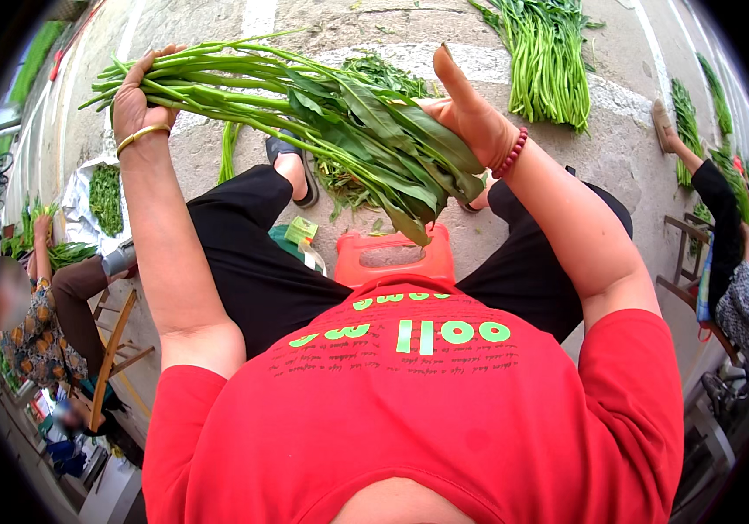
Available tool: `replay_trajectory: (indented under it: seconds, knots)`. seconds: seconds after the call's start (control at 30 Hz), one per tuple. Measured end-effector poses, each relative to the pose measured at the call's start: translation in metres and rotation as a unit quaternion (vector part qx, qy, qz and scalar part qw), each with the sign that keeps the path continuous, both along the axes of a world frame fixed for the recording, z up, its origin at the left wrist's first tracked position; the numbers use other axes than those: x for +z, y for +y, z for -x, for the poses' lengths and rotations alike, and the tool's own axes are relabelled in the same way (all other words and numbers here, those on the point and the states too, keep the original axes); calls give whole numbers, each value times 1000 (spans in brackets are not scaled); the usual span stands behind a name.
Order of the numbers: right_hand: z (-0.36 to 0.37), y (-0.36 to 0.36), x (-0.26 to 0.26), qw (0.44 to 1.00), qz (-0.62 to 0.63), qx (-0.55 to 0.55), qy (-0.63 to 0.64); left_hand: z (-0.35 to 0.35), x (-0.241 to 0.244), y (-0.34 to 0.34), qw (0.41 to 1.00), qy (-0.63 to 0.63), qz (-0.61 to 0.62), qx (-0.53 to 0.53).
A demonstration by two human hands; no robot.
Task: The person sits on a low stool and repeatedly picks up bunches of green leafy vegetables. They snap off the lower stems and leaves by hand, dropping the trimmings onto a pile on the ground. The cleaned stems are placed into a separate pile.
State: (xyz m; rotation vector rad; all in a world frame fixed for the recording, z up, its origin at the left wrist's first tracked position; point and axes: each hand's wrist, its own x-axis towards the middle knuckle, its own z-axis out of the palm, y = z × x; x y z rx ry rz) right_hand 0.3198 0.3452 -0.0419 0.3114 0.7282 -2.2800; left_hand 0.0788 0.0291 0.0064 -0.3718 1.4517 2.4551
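A long bunch of leafy green vegetable stems (237, 88), which looks like water spinach, stretches between my two hands. My left hand (135, 98), with a gold-coloured bangle at the wrist, is wrapped round the stem ends. At the leafy end is my right hand (469, 111), wearing a dark red bead bracelet; its thumb stands up and away from the leaves, and its fingers are partly hidden behind them. Below the leaves, between my legs, shows a red plastic stool (394, 252).
A large pile of the same greens (548, 72) lies on the concrete at the upper right. Loose leaves (348, 183) lie between my feet. More greens sit on a white sheet (80, 203) at left. People sit at both sides, near wooden chairs (112, 354).
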Motion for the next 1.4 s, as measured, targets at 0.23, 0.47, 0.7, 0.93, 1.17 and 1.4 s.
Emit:
replay_trajectory:
  seconds: [0.23, 0.47, 0.7, 0.93, 1.17, 1.4]
  knots:
    - [-9, 4, 7, 999, -36, -18, -2, 1, 4, 0, 998, -17, 33, 55]
    - [-12, 3, 2, 999, -35, -30, 3, 1, 4, -3, 998, -10, 41, 49]
    - [-6, 6, -7, 978, -194, 13, 73, 2, 3, -4, 997, -13, 39, 63]
    - [4, 32, -55, 894, -417, 45, 159, 1, 2, -10, 999, -3, 0, 37]
    - [12, 62, -60, 568, -766, 207, 218, 2, 6, -21, 995, 39, -55, 73]
    - [15, 1, -41, 549, -728, 193, 361, -8, 17, -3, 992, 51, -75, 85]
